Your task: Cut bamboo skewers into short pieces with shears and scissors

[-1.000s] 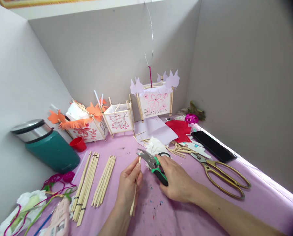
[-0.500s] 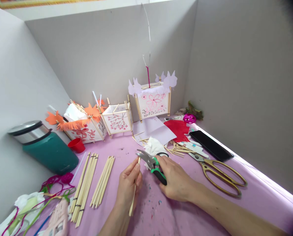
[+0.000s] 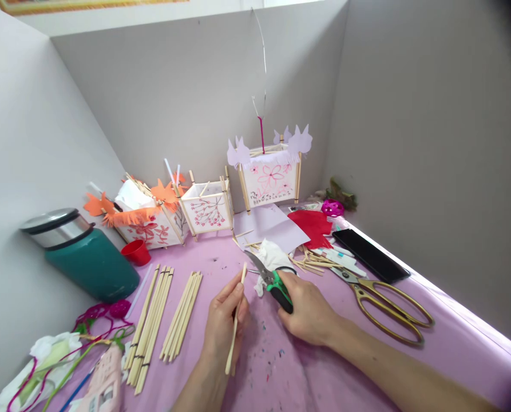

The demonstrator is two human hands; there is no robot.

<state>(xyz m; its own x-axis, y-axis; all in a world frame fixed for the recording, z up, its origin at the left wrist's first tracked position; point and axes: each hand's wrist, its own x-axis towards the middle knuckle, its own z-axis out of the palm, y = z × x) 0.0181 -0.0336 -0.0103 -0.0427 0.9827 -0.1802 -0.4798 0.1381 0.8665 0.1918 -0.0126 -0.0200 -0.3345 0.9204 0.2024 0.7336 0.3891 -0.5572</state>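
The left hand (image 3: 225,320) has its fingers closed around a thin wooden stick (image 3: 232,337), which is held slantwise above the purple cloth (image 3: 276,372), with its upper end coming out past the fingertips. The right hand (image 3: 309,309) is clamped on the handles of the green-and-black pruning shears (image 3: 267,276), whose blades are parted just beside this upper end, but I cannot tell whether they touch it. To the left of the left hand lie two groups of sticks (image 3: 181,317), and near the right forearm lie the gold-handled scissors (image 3: 362,285)
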